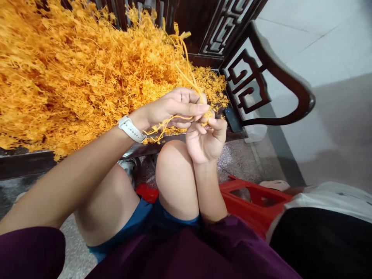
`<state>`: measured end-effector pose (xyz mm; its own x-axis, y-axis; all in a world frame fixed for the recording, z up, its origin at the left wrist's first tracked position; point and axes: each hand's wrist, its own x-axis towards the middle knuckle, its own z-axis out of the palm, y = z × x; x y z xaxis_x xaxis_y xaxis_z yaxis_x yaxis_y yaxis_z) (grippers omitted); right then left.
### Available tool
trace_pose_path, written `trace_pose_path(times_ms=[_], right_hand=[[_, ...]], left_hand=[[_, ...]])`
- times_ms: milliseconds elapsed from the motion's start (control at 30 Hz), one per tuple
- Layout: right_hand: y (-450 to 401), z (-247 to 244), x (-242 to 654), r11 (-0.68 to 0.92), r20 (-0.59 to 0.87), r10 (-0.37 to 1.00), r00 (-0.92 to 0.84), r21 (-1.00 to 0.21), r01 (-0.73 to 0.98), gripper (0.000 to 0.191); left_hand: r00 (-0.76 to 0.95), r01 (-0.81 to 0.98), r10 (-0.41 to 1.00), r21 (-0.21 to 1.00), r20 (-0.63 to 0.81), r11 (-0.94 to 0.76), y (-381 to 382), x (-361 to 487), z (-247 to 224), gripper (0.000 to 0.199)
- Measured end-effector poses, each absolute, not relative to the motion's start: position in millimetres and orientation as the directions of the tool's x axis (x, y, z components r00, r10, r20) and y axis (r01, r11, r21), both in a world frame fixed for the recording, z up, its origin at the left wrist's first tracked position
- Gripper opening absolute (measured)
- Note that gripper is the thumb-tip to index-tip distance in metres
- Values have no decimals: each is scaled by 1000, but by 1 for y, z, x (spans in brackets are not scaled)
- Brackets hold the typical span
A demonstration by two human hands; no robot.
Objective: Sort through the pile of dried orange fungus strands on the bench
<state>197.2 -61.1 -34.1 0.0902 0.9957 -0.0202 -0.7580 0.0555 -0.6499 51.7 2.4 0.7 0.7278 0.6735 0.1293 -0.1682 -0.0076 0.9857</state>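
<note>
Between my fingertips is a thin yellow-orange strand piece with long stems rising up and to the left. My left hand, with a white band at the wrist, pinches it from above, thumb against fingers. From below, my right hand grips its lower, bunched end between thumb and fingers. More thin strands trail from it beneath my left palm. Both hands are close together above my knee. Right behind them rises a large heap of yellow-orange branching strands; whether these are plastic or plant I cannot tell.
The heap lies on a dark wooden bench with a carved back and a curved armrest. A dark phone rests at the bench's right end. A red plastic stool stands at my right, beside a person in dark clothing.
</note>
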Motion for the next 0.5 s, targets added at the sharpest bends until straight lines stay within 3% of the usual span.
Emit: trace_pose_path(times_ms=[100,267,500], right_hand=[[-56,-41,199,127,19,986,163,-719,-684,33],[-48,-55,200,347,180,906,383,-834,-428,27],[-51,-66,200,426,372,850,371,-902,-70,24]], left_hand=[[691,-109,708,989,145,-97,3,56,2,35],[639,156,751,928,165,-337,9,52,7,34],[667,242,732,888,141,-391,8,46,11,30]])
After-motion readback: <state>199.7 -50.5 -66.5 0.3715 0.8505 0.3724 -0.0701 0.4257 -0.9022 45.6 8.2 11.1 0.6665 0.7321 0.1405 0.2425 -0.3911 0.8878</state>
